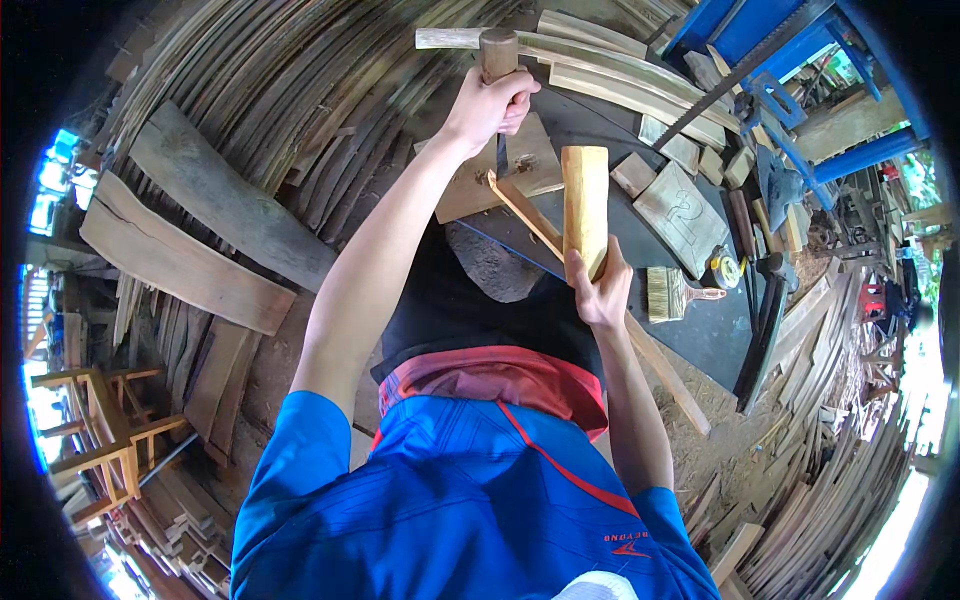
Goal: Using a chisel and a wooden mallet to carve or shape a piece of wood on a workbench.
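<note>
My left hand (490,105) is closed round the wooden handle (498,55) of a tool with a dark narrow blade, held over a scarred square board (450,190) on the dark work surface. In my right hand (598,290) is an upright pale yellow wooden block (585,200), gripped by its lower end. A thin wooden strip (525,210) lies slanting beside the block. A wide brush (665,295) and a small yellow round object (723,267) lie to the right of my right hand.
A marked board (680,218), small offcuts, a hammer (765,325) and a long saw blade (740,70) are at the right, near a blue metal frame (850,150). Stacked planks (200,220) surround the work surface; a wooden chair frame (115,430) stands at lower left.
</note>
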Action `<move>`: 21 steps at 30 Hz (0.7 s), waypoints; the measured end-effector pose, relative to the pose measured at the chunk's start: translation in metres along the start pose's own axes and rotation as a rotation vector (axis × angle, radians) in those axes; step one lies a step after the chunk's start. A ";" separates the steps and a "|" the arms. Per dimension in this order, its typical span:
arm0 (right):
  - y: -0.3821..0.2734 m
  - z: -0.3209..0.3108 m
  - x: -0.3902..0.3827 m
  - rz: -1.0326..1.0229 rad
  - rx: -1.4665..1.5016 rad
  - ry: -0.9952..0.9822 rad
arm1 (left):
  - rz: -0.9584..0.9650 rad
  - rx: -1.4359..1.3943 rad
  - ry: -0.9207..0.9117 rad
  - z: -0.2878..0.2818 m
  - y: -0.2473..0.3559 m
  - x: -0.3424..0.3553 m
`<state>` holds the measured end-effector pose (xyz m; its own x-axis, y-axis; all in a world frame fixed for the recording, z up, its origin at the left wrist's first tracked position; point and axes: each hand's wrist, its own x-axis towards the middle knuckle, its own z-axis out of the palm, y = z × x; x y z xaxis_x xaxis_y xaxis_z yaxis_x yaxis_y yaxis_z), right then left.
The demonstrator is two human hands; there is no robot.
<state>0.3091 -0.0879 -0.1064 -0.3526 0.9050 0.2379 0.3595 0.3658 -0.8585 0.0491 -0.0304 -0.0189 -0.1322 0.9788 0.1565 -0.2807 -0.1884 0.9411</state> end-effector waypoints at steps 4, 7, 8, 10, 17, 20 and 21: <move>0.000 0.001 0.000 -0.008 -0.006 -0.001 | -0.017 0.022 0.029 0.000 0.001 -0.001; -0.003 0.001 0.000 -0.032 -0.002 0.024 | -0.020 0.050 0.046 0.003 0.001 -0.002; -0.002 0.001 -0.001 -0.044 -0.011 0.023 | -0.025 0.065 0.055 0.004 0.002 -0.003; -0.001 0.001 -0.002 -0.054 -0.023 0.020 | -0.021 0.065 0.048 0.004 0.002 -0.002; -0.003 0.000 -0.002 -0.053 -0.025 0.016 | -0.037 0.062 0.018 0.005 0.004 0.001; -0.003 0.001 -0.002 -0.043 -0.022 0.011 | -0.030 0.032 0.025 0.000 0.002 0.001; -0.003 0.001 -0.002 -0.044 -0.018 0.011 | -0.028 0.033 0.024 0.001 0.003 0.000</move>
<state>0.3076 -0.0907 -0.1044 -0.3589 0.8902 0.2805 0.3592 0.4091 -0.8388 0.0491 -0.0303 -0.0161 -0.1477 0.9813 0.1236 -0.2532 -0.1583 0.9544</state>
